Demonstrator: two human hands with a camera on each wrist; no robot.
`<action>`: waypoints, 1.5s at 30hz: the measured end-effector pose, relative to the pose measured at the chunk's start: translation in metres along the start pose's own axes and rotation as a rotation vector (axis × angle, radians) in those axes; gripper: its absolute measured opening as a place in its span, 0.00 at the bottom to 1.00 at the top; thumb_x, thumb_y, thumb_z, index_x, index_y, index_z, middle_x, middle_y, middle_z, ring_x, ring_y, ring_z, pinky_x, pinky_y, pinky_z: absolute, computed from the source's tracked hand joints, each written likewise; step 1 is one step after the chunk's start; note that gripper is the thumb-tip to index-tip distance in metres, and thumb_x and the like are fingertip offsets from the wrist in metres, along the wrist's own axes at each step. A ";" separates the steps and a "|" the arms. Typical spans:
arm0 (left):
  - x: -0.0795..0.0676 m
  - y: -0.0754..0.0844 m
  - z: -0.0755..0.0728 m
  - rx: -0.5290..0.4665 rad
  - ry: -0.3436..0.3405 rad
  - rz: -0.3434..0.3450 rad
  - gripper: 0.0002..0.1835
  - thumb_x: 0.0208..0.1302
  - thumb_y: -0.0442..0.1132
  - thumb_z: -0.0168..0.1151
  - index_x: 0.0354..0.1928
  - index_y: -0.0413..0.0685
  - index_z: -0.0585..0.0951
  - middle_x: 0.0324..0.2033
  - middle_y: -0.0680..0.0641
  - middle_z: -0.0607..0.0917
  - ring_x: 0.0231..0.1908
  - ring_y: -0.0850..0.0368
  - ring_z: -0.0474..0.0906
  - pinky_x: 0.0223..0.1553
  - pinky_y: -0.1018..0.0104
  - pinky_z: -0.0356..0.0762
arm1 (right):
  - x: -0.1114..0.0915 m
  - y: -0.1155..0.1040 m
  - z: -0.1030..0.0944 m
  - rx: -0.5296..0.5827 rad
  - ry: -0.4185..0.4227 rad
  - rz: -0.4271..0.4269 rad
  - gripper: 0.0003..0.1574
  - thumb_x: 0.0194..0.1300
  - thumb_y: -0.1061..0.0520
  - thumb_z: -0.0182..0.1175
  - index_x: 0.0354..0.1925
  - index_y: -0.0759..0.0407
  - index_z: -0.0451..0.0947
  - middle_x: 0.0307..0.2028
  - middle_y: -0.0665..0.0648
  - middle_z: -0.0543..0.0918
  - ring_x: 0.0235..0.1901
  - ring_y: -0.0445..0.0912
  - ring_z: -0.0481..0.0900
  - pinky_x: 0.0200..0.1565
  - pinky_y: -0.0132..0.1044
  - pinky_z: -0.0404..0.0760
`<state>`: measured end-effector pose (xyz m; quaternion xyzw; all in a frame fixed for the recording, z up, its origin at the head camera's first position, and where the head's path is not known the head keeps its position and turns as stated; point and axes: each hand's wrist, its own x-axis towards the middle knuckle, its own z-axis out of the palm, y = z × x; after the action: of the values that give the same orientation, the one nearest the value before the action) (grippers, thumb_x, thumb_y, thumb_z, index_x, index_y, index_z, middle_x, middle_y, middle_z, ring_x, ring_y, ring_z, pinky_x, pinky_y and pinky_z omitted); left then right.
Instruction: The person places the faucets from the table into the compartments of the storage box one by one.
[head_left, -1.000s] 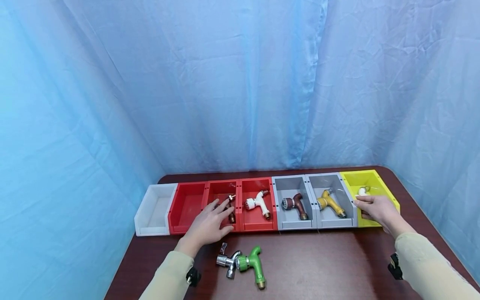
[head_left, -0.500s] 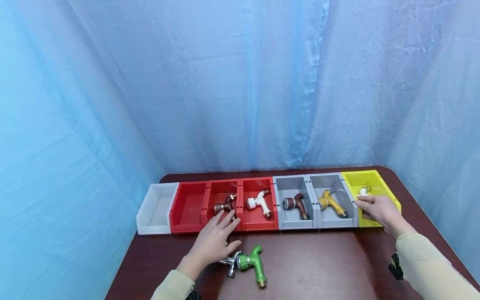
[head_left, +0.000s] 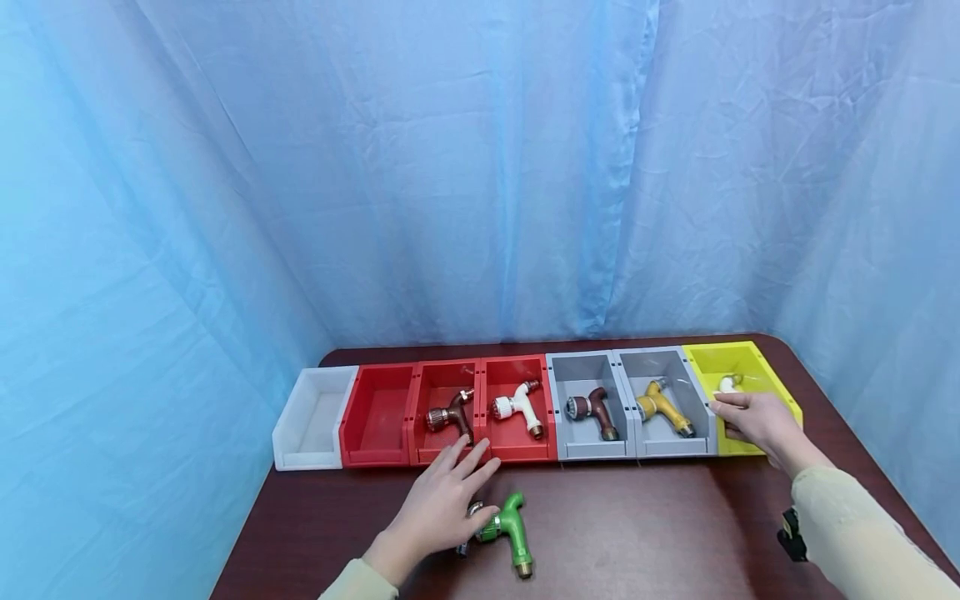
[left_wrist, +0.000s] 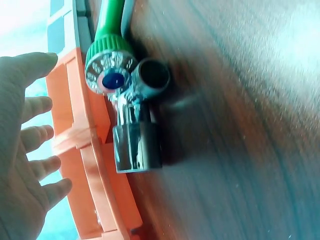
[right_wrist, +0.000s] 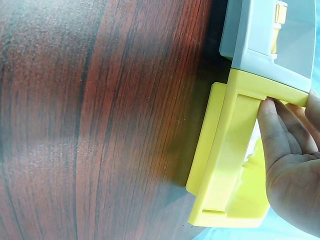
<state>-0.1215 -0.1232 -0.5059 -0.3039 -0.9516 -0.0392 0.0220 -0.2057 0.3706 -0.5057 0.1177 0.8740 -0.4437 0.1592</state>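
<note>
My left hand (head_left: pixel 444 508) hovers with spread fingers over a chrome faucet, mostly covered in the head view. In the left wrist view that chrome faucet (left_wrist: pixel 137 145) lies on the table against the knob end of a green faucet (left_wrist: pixel 111 60). No contact shows between this hand and either faucet. At the far right, my right hand (head_left: pixel 759 421) pinches the left side wall of the yellow bin (right_wrist: pixel 220 165), fingers inside it and thumb at the rim. A white faucet (head_left: pixel 727 383) lies in that bin, partly hidden by the hand.
Bins stand in a row: a white bin (head_left: pixel 313 417), red bins (head_left: pixel 378 417) and grey bins (head_left: pixel 588 367). Inside are a brown faucet (head_left: pixel 450 414), a white faucet (head_left: pixel 519 408), a maroon faucet (head_left: pixel 597 410) and a yellow faucet (head_left: pixel 662 408). Blue curtains (head_left: pixel 480 167) surround the table.
My left hand has drawn back from the red bin with the brown faucet, moving toward me and slightly right, over the chrome faucet. The right hand stays at the yellow bin.
</note>
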 end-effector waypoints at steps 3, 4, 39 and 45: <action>-0.001 0.004 0.000 -0.026 -0.017 0.012 0.36 0.57 0.66 0.55 0.67 0.67 0.64 0.69 0.53 0.57 0.69 0.46 0.46 0.63 0.46 0.55 | -0.001 0.000 0.000 -0.003 0.000 0.001 0.48 0.61 0.36 0.56 0.65 0.67 0.59 0.58 0.74 0.66 0.41 0.47 0.79 0.41 0.42 0.81; -0.002 0.005 0.000 -0.034 -0.023 0.015 0.36 0.57 0.66 0.54 0.68 0.68 0.63 0.69 0.53 0.57 0.69 0.46 0.46 0.63 0.46 0.55 | -0.001 0.000 0.000 -0.002 0.001 0.003 0.48 0.61 0.36 0.56 0.65 0.67 0.59 0.58 0.74 0.66 0.41 0.48 0.79 0.42 0.42 0.81; -0.016 0.030 0.017 -0.101 -0.089 0.156 0.35 0.59 0.69 0.47 0.67 0.66 0.64 0.69 0.53 0.58 0.67 0.43 0.53 0.60 0.43 0.60 | 0.005 0.004 0.000 -0.006 0.002 0.005 0.51 0.58 0.34 0.58 0.65 0.66 0.60 0.57 0.73 0.68 0.39 0.46 0.80 0.41 0.41 0.81; -0.015 0.033 0.018 -0.137 -0.152 0.147 0.35 0.59 0.71 0.44 0.67 0.70 0.63 0.69 0.55 0.56 0.67 0.44 0.53 0.59 0.41 0.61 | 0.005 0.003 0.001 0.004 0.004 0.012 0.50 0.58 0.34 0.58 0.65 0.66 0.60 0.58 0.73 0.66 0.39 0.45 0.80 0.41 0.41 0.81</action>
<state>-0.0905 -0.1039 -0.5231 -0.3757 -0.9208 -0.0793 -0.0680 -0.2091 0.3721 -0.5102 0.1239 0.8727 -0.4444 0.1599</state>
